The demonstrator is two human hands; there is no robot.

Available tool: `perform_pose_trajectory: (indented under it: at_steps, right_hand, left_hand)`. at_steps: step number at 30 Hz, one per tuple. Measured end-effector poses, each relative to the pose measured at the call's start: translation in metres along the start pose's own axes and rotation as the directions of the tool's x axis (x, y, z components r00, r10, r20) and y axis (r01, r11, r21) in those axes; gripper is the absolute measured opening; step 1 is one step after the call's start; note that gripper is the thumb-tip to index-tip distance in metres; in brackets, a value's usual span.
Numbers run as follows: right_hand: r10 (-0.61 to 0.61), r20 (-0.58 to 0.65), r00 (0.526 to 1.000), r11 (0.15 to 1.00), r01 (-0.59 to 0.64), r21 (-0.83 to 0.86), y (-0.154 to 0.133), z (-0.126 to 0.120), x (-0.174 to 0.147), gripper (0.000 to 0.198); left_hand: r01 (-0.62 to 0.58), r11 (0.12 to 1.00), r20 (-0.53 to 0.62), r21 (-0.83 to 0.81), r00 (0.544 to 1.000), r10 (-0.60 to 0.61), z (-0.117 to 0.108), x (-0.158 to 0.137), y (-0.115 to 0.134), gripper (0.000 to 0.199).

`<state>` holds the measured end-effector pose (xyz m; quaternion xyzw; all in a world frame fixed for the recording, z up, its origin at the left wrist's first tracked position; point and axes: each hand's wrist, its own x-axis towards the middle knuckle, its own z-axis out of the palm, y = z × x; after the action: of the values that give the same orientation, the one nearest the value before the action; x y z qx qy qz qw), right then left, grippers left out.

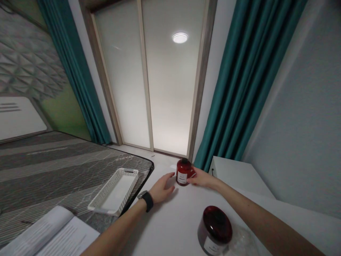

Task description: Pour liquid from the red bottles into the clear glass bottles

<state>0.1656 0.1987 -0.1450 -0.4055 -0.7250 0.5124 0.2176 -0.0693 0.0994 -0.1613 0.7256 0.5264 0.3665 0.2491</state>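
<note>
A small dark red bottle (182, 178) with a black top and a white label stands upright at the far end of the white table. My right hand (200, 177) holds it from the right, with thumb and fingers on its side. On the bottle's left, my left hand (161, 189) is open, thumb and fingers apart, close to the bottle but holding nothing. A dark watch (146, 200) is on the left wrist. Nearer to me, a larger dark red jar (214, 229) with a glossy lid and a white label stands between my forearms.
Clear crinkled plastic (243, 241) lies beside the jar. To the left, a white perforated basket (117, 192) and an open book (57, 233) lie on a grey striped mattress (66, 167). A white cabinet (239, 172) stands at right, below a teal curtain (239, 89).
</note>
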Motion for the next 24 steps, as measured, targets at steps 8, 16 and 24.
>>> perform_pose_trajectory:
  at_steps: [8,16,24]
  right_hand:
    - [-0.053,0.085,0.995,0.994,0.060,-0.086,-0.029,0.031,0.035,0.047]
    - [-0.044,0.085,0.995,0.979,0.060,-0.197,-0.037,0.049,0.067,0.046]
    - [-0.096,0.036,0.995,0.966,0.102,-0.238,-0.027,0.063,0.089,0.034]
  left_hand:
    - [0.048,0.993,-0.010,0.106,0.999,-0.048,-0.041,0.008,-0.029,0.042]
    - [0.121,0.986,-0.006,0.111,0.993,-0.122,-0.069,0.044,-0.078,0.069]
    - [0.111,0.994,0.066,-0.005,0.992,-0.110,-0.073,0.059,-0.088,0.069]
